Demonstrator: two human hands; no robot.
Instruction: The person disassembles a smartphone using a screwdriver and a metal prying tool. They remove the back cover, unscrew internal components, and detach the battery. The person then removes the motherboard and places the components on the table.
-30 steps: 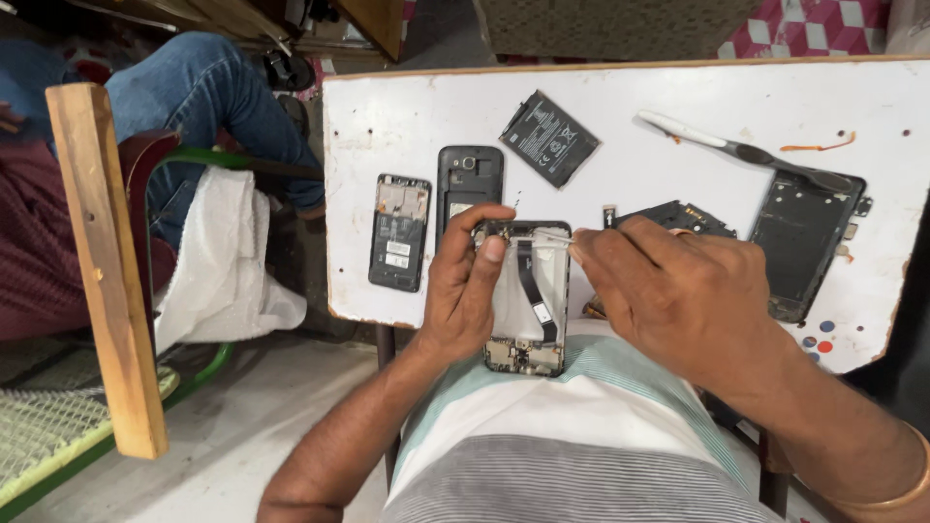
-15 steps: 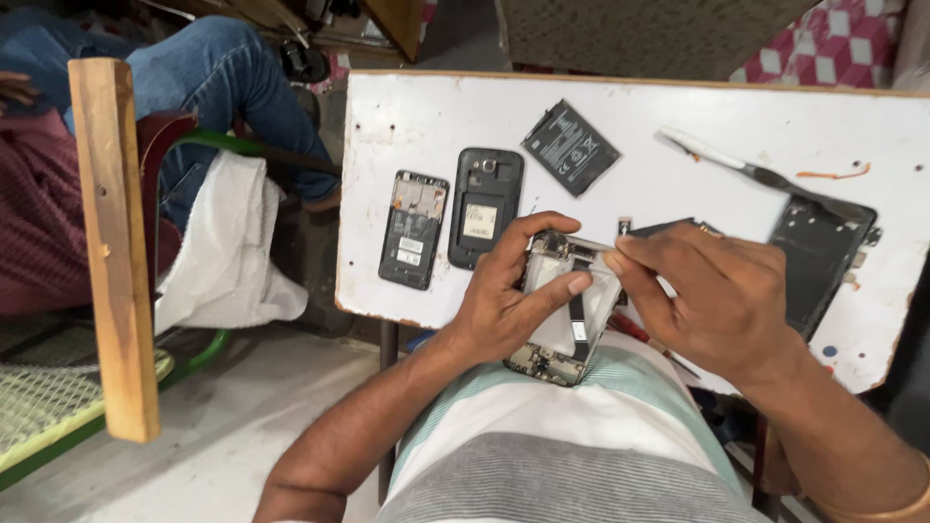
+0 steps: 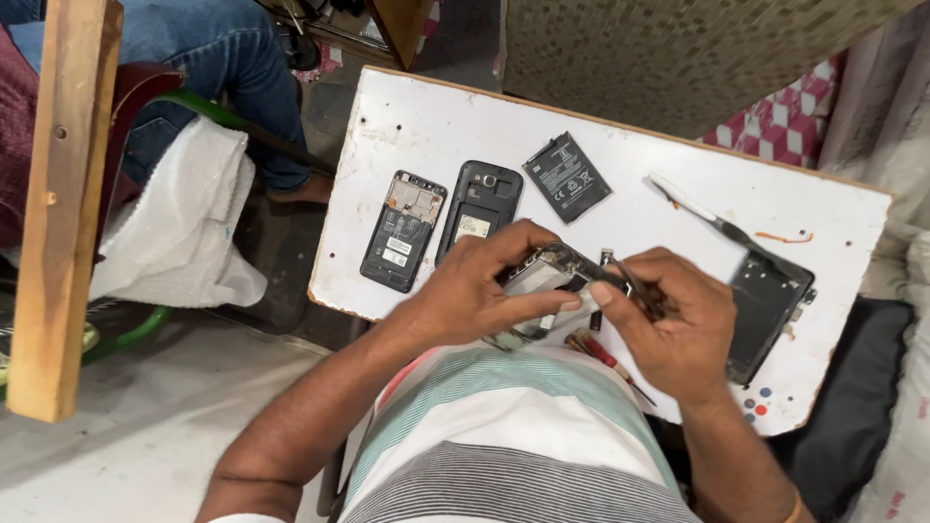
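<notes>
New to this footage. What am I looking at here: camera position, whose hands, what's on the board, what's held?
There is no machine: a person works with two bare hands, filmed by one camera worn on their head and looking down, so the striped shirt at the bottom is their own.

The left hand grips an opened phone body with exposed insides above the edge of the white board tabletop. The right hand pinches thin metal tweezers against that phone.

On the board lie a black phone frame with circuit parts showing, a black phone back shell, a flat black rectangular battery, a black screen frame at the right, and a slim dark-handled tool. A red-handled screwdriver lies near the person's body.

The jeans at top left belong to another person.
</notes>
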